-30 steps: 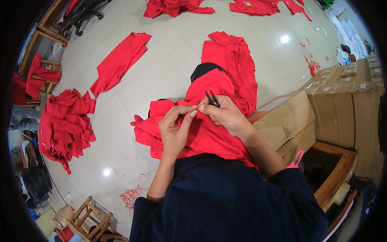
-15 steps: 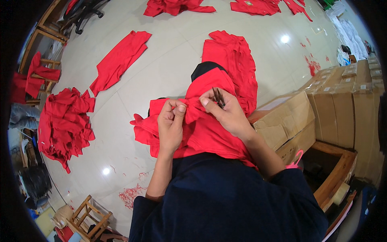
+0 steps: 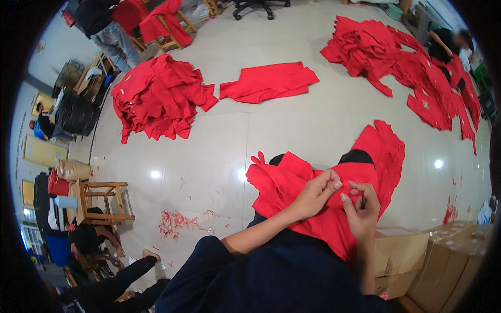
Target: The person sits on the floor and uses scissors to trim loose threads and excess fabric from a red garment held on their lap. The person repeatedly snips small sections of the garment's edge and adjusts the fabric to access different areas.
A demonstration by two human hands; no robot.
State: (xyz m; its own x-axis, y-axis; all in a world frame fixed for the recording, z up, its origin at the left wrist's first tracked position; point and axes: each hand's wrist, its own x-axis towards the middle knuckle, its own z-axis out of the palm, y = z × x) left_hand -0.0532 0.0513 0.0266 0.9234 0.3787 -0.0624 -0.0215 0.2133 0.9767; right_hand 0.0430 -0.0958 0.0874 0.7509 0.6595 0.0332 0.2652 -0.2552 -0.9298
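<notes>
A red garment (image 3: 326, 229) lies bunched across my lap, over dark-clothed knees. My left hand (image 3: 317, 194) is closed in a pinch at the cloth, thumb against forefinger. Close to its right, my right hand (image 3: 364, 211) is curled with thumb and forefinger near the same cloth. Dark thread snips (image 3: 364, 200) sit in the right hand, mostly hidden by its fingers. Another red garment (image 3: 383, 151) extends beyond my right knee to the floor.
A heap of red garments (image 3: 156, 99) lies far left, beside a single flat garment (image 3: 271, 82). More red garments (image 3: 365, 49) spread far right near a seated person. Cardboard boxes (image 3: 399, 250) stand at my right. Thread scraps (image 3: 177, 223) and a wooden stool (image 3: 104, 201) are left.
The view has swung left, so the hands appear further right and people at the left show. My fingers have shifted on the cloth; the snips' blades, earlier pointing up, are now mostly hidden.
</notes>
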